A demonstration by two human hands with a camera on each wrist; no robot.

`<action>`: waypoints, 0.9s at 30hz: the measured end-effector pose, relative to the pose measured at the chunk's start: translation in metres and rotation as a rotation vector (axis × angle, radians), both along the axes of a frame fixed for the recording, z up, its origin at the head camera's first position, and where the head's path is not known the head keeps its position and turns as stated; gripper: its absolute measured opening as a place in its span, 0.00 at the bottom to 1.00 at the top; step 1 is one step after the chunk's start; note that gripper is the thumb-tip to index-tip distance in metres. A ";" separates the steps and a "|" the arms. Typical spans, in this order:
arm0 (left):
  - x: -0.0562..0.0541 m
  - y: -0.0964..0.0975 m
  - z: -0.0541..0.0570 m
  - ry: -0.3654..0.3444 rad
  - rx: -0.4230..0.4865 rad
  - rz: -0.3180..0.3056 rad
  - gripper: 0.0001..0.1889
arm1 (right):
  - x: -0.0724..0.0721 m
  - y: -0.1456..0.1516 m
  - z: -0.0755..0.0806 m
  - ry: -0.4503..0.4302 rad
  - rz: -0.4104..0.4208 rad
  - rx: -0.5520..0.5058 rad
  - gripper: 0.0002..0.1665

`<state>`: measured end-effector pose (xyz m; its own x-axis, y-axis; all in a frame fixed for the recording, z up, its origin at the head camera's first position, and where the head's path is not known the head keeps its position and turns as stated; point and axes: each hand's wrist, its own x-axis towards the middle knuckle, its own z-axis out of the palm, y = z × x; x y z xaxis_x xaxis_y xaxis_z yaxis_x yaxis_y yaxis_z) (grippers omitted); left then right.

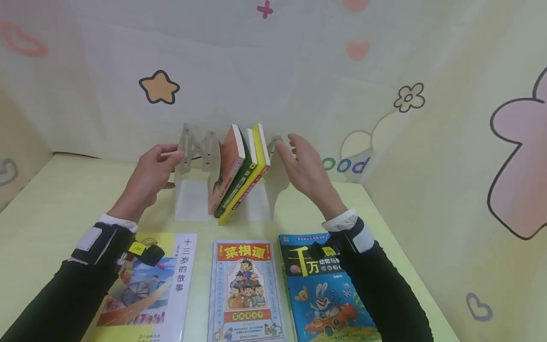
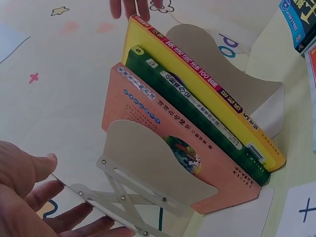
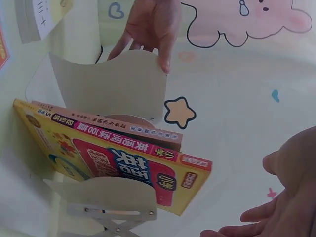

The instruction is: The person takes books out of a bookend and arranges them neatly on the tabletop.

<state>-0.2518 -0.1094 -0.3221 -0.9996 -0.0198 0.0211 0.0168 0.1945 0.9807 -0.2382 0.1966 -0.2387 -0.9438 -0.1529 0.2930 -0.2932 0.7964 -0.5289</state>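
Note:
A beige expandable metal bookend stands by the back wall, with crossed slats and upright plates. Against its left outer plate, my left hand rests its fingertips, with the thumb at the edge. Three books lean together inside: a pink book, a green book and a yellow book. Their tops tilt toward the right plate. Beside that plate is my right hand, fingers spread and loose. In the right wrist view, a gap shows between this hand and the bookend.
Along the front of the pale table lie a yellow-and-white book, a light blue book with cartoon figures and a blue book with a rabbit in a car. My forearms reach over the outer two. A patterned cloth wall stands behind.

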 end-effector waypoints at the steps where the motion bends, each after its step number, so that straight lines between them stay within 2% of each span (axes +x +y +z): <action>1: 0.000 0.001 0.000 0.000 0.000 0.000 0.34 | -0.005 -0.002 -0.001 -0.013 0.000 -0.020 0.40; 6: 0.000 0.001 -0.001 0.000 -0.006 0.008 0.34 | -0.026 -0.017 -0.007 -0.111 -0.013 -0.142 0.42; 10: -0.001 0.001 -0.002 -0.003 0.001 0.011 0.33 | -0.038 -0.027 -0.011 -0.160 -0.012 -0.204 0.42; 15: -0.001 0.001 -0.002 -0.003 0.016 0.009 0.34 | -0.046 -0.036 -0.017 -0.187 0.002 -0.242 0.31; 18: -0.001 0.001 -0.002 -0.004 0.025 0.010 0.34 | -0.050 -0.038 -0.020 -0.235 -0.009 -0.266 0.26; 27: -0.001 0.000 -0.002 0.001 0.030 0.016 0.33 | -0.057 -0.044 -0.028 -0.366 -0.078 -0.324 0.26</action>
<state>-0.2532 -0.1091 -0.3246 -0.9991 -0.0368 0.0213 0.0149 0.1653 0.9861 -0.2949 0.1523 -0.2664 -0.9987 -0.0332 -0.0392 0.0123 0.5862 -0.8101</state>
